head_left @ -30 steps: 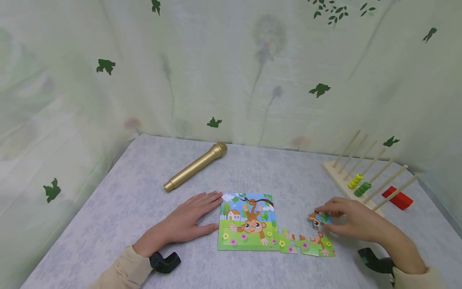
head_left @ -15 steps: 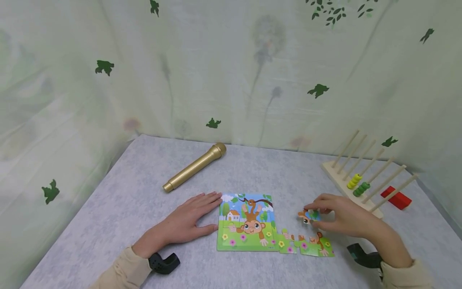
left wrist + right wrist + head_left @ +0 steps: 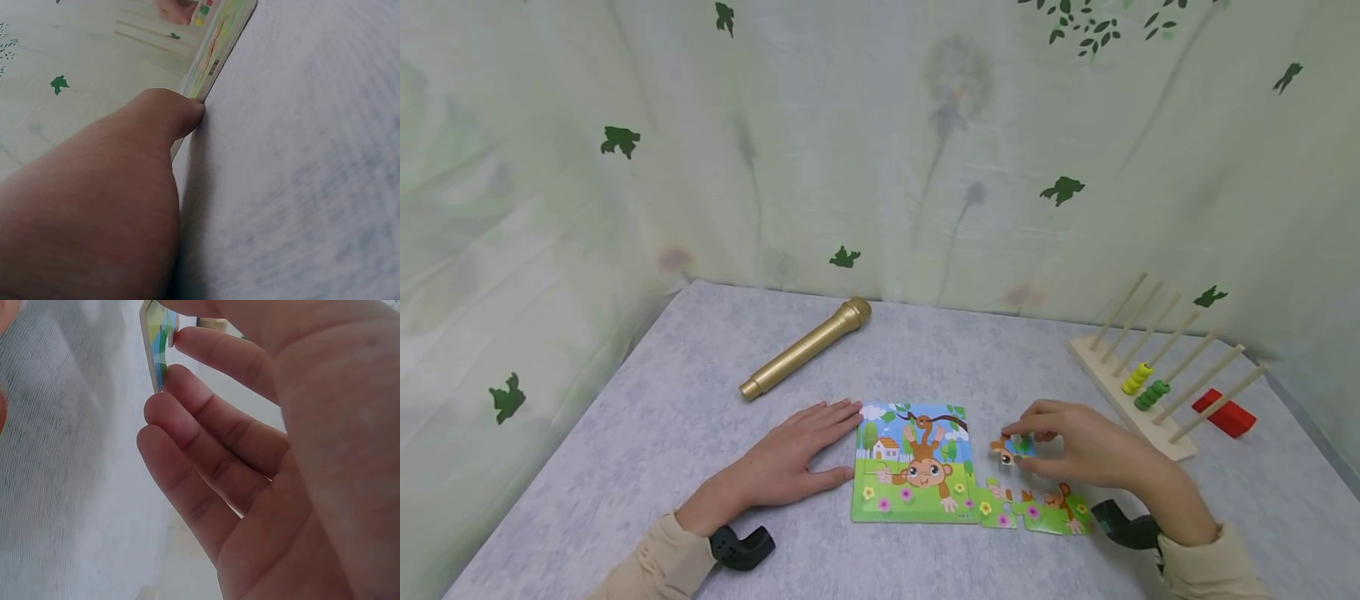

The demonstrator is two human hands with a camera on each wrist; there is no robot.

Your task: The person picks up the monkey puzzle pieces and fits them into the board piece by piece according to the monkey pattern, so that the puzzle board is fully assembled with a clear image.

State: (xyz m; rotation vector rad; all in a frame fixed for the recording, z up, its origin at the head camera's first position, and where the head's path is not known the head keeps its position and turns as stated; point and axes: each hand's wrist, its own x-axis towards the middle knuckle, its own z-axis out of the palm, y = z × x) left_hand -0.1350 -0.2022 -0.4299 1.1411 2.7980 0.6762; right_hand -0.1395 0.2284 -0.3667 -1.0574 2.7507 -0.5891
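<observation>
A square monkey picture puzzle board [image 3: 910, 492] lies on the table. My left hand [image 3: 786, 458] rests flat at its left edge, fingers stretched out; the left wrist view has the thumb [image 3: 187, 115] against the board's side. To the right of the board, my right hand [image 3: 1086, 446] pinches a jigsaw piece [image 3: 1006, 455] with a monkey's face, held above the table between thumb and fingers. In the right wrist view the piece [image 3: 153, 340] is seen nearly edge-on. Below it lie a flowered jigsaw piece [image 3: 997, 510], touching the board's lower right corner, and joined pieces [image 3: 1054, 517].
A gold toy microphone [image 3: 805, 348] lies behind the left hand. At the right stands a wooden peg rack [image 3: 1120, 387] with yellow beads [image 3: 1137, 378] and green beads [image 3: 1152, 395]. A red block [image 3: 1223, 413] lies beside it. A patterned curtain [image 3: 880, 150] hangs behind the table.
My right hand has moved left with the pinched jigsaw piece, closer to the puzzle board. The left hand and the pieces on the table have stayed put.
</observation>
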